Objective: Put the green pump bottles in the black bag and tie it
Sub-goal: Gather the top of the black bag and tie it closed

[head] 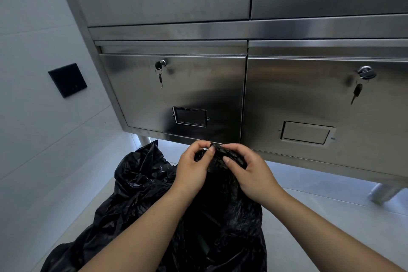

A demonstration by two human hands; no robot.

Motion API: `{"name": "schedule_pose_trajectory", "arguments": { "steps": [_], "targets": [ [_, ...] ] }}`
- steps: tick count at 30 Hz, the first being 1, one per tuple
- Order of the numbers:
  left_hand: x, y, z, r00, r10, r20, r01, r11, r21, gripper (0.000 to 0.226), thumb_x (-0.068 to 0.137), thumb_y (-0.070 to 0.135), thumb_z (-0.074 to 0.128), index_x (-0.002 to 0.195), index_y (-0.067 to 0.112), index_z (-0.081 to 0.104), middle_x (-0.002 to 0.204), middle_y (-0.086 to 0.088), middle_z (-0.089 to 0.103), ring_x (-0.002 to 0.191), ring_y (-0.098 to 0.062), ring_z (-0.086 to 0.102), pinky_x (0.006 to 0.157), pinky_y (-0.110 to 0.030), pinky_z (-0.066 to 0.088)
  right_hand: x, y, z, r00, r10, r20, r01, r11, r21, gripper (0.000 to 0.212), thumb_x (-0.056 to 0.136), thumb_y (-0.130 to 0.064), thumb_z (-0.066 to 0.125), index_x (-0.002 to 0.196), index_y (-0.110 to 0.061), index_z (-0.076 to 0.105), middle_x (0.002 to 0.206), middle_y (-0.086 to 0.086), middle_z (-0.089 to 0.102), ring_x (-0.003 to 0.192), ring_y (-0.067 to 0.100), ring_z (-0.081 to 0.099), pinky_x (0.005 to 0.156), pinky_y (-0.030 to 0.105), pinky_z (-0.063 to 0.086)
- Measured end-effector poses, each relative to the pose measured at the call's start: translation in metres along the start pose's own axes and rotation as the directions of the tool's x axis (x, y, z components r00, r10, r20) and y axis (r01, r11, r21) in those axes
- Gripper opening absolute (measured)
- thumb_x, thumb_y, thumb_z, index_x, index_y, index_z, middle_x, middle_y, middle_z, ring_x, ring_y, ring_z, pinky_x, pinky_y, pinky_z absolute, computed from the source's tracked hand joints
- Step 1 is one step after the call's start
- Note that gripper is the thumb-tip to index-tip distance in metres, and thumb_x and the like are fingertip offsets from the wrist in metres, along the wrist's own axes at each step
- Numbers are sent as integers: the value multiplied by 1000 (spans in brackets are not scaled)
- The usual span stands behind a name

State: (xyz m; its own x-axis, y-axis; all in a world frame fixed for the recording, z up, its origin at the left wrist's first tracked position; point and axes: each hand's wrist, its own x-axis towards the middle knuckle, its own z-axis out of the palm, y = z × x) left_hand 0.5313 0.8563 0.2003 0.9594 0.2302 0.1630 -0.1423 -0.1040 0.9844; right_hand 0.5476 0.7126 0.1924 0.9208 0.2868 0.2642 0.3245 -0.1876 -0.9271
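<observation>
A crumpled black plastic bag (141, 185) sits on the pale floor below me, its top gathered into a bunched neck. My left hand (194, 165) pinches that neck from the left. My right hand (247, 170) grips the same bunch from the right, thumb pressed on the plastic. Both hands meet just in front of the cabinet's lower edge. No green pump bottle shows clearly; a dark greenish shape inside the bag near the bottom is too dim to identify.
A stainless steel cabinet (198, 86) with locked drawers and hanging keys (160, 77) stands right ahead on round legs (384, 194). A white tiled wall with a black square plate (67, 79) runs along the left. Pale floor lies to the right of the bag.
</observation>
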Motion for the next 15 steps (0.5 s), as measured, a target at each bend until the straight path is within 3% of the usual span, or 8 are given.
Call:
{"name": "schedule_pose_trajectory", "arguments": {
  "steps": [4,9,13,15],
  "targets": [
    [-1,-2,0,999,21,27,-22,999,29,8,89,19,60,84,22,65,72,14,67,68,4,62,61,-8,46,-1,1,3,994,25,-102,-18,997,69,15,88,-31,61,99,-30,70,95,-15,71,93,-3,64,76,10,48],
    [-3,-3,-2,997,37,68,-41,997,59,13,88,17,60,84,28,66,74,15,65,72,4,61,64,-8,46,1,4,2,990,63,-125,-51,994,92,13,85,-23,66,90,-33,73,88,-19,73,87,-4,66,72,8,48],
    [1,2,-10,990,-81,119,102,978,-183,32,88,6,42,97,27,64,58,16,59,52,-1,56,52,-13,45,0,10,-1,978,82,-189,-71,995,64,12,83,-24,68,90,-34,72,91,-18,72,89,-5,65,73,7,47],
    [4,6,-11,980,-113,165,148,964,-221,44,84,3,32,108,28,60,63,13,61,55,-3,56,55,-18,47,0,13,-3,972,84,-219,-76,996,45,15,85,-23,67,94,-34,71,95,-17,72,93,-4,64,77,10,48]
  ]
}}
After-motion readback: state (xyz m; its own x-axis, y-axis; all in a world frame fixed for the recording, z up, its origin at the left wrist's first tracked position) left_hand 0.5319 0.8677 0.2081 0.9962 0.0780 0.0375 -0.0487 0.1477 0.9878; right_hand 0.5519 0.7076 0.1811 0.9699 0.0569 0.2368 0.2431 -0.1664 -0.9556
